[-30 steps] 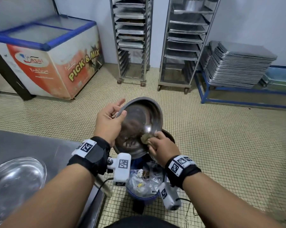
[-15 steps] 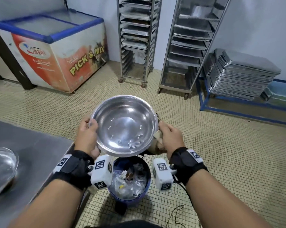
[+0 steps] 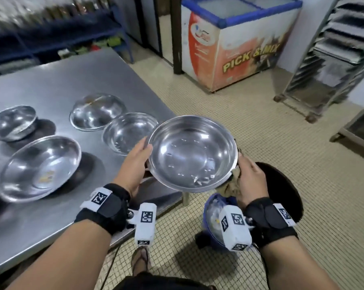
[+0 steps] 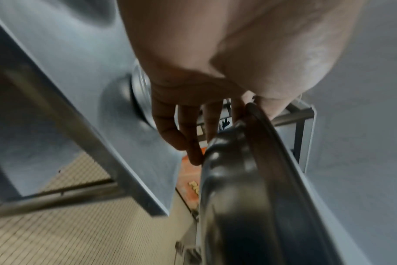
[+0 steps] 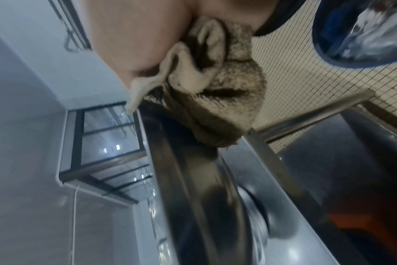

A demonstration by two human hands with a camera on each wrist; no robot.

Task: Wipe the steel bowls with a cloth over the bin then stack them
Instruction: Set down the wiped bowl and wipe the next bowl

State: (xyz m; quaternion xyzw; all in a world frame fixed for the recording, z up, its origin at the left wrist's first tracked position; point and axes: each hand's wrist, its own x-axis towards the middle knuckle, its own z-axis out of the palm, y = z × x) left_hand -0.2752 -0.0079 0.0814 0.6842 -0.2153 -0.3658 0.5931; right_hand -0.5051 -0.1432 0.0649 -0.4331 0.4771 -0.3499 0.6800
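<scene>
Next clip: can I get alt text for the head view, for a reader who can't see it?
Two hands hold a steel bowl level beside a steel table: the left hand on its left rim, the right hand on its right rim with a cloth. Four more bowls sit on the table, and a blue bin stands on the tiled floor below.

Five steel bowls are counted: four on the bench (image 3: 57, 84), namely one (image 3: 130, 132) nearest its floor-side edge, one upturned (image 3: 97, 114) just behind that, one large (image 3: 40, 168) toward the near side and one tilted (image 3: 11, 122) at the far left, and a fifth bowl (image 3: 192, 155) held off the bench edge. One cloth (image 3: 231, 185) and one bin (image 3: 213, 218) are seen beside the bench. One chest freezer (image 3: 235, 45) and two hands, left hand (image 3: 135, 164) and right hand (image 3: 250, 178), are counted.
</scene>
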